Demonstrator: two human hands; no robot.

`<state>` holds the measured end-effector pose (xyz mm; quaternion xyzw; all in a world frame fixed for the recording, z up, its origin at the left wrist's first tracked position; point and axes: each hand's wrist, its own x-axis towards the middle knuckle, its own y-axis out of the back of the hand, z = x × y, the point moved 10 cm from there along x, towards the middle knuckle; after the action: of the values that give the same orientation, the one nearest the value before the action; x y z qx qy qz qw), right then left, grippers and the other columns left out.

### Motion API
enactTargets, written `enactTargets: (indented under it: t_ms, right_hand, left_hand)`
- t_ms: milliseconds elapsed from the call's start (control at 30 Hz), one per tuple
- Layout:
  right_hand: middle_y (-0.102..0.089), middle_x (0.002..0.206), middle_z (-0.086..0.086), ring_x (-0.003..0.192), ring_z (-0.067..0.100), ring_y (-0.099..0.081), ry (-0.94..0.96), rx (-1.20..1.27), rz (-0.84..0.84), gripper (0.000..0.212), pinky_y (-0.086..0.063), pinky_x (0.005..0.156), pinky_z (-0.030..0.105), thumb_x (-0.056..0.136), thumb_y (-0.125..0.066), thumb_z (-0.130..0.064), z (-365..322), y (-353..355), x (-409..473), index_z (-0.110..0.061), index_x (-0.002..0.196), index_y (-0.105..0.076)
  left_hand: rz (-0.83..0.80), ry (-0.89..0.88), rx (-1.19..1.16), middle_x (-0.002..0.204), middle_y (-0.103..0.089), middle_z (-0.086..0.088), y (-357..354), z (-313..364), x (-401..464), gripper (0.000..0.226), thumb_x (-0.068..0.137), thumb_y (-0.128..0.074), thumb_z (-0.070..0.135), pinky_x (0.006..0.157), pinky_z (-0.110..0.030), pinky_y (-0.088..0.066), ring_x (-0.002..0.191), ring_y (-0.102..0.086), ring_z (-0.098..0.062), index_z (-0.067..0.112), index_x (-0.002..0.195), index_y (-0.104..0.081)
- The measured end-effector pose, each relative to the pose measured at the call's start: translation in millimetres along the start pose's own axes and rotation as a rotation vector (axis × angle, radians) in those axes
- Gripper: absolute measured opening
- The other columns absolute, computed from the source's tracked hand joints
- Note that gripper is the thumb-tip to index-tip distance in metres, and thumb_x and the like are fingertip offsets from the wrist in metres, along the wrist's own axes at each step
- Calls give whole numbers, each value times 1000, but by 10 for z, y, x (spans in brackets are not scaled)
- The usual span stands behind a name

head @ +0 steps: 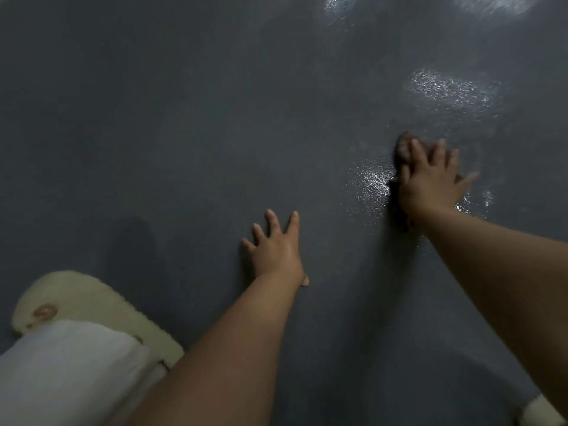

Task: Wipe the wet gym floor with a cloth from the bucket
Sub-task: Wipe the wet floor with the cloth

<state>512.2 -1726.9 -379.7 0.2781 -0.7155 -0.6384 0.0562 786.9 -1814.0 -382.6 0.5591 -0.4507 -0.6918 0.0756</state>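
The dark grey gym floor [184, 133] fills the view, with shiny wet patches [372, 182] around my right hand. My right hand [430, 182] presses flat, fingers spread, on a dark brown cloth [402, 149] that pokes out beyond the fingertips and under the wrist. The hand is blurred. My left hand [275, 250] rests flat on the floor with fingers spread, holding nothing. The bucket is not in view.
A cream fluffy slipper [92, 302] and a white trouser leg [61, 373] are at the lower left. Another cream slipper tip [538, 410] shows at the lower right corner. More wet glare [451, 90] lies farther off at the upper right.
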Motion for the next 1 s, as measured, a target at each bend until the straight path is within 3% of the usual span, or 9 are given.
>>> enactTargets:
  t_ms: [100,167,400,500,567,667,767,867,1000]
  right_hand:
    - [3,160,5,145,33,8,-191,90,6,53,3,111,61,100,-30,-39,-48,-56,-28,-34,150,-15]
    - [5,160,5,144,35,10,-136,60,-19,54,3,112,61,100,-28,-41,-343,-112,-54,-33,151,-11]
    - [1,160,3,145,32,8,723,-162,-153,53,4,113,54,100,-27,-45,-1832,-519,-675,-38,150,-11]
    - [-1,160,1,146,27,4,906,-216,-181,51,2,116,46,101,-26,-42,-1899,-555,-718,-39,149,-12]
    - [-5,160,1,147,24,0,896,-197,-152,51,-2,116,42,101,-32,-38,-1829,-476,-539,-38,149,-16]
    - [-9,159,2,147,24,-2,654,-95,-91,48,-2,116,44,101,-31,-40,-1653,-309,-182,-37,148,-22]
    - [-3,160,3,146,27,5,446,-57,-91,49,3,116,50,101,-26,-40,-1647,-323,-70,-36,149,-17]
    - [3,160,3,145,33,11,306,-21,-120,50,7,114,56,102,-22,-38,-1801,-390,-90,-34,150,-11]
    - [7,159,3,144,35,14,438,-61,-196,51,9,112,58,102,-20,-40,-2337,-545,-256,-35,151,-7]
  left_hand:
    - [24,-21,-13,156,18,-10,-2,-15,4,124,69,-81,39,112,-54,-15,144,1,-39,33,148,14]
    - [39,-36,-12,156,18,-11,-1,-18,-4,122,70,-80,40,113,-53,-16,144,1,-39,32,148,13]
    - [81,-31,-74,156,18,-12,25,-12,-9,123,69,-80,37,116,-38,-11,144,1,-38,22,150,11]
    - [112,-51,-114,156,19,-9,19,-78,-39,119,71,-77,44,117,-35,-8,146,5,-29,20,150,10]
    - [152,-42,-152,156,19,-9,27,-221,-90,111,75,-71,49,117,-33,-8,146,7,-24,21,151,5]
    - [219,122,-241,157,16,-11,36,-666,-165,103,77,-65,56,117,-35,-8,145,9,-27,22,151,-2]
    - [176,341,-377,157,11,-13,-88,-1093,-232,109,72,-69,59,116,-39,-11,145,5,-32,25,151,-1]
    - [137,351,-396,157,8,-17,-141,-1121,-203,111,72,-69,59,117,-38,-7,144,1,-37,24,151,0]
    - [144,354,-418,157,7,-18,-137,-1112,-164,112,71,-71,57,117,-39,-6,144,0,-39,24,151,0]
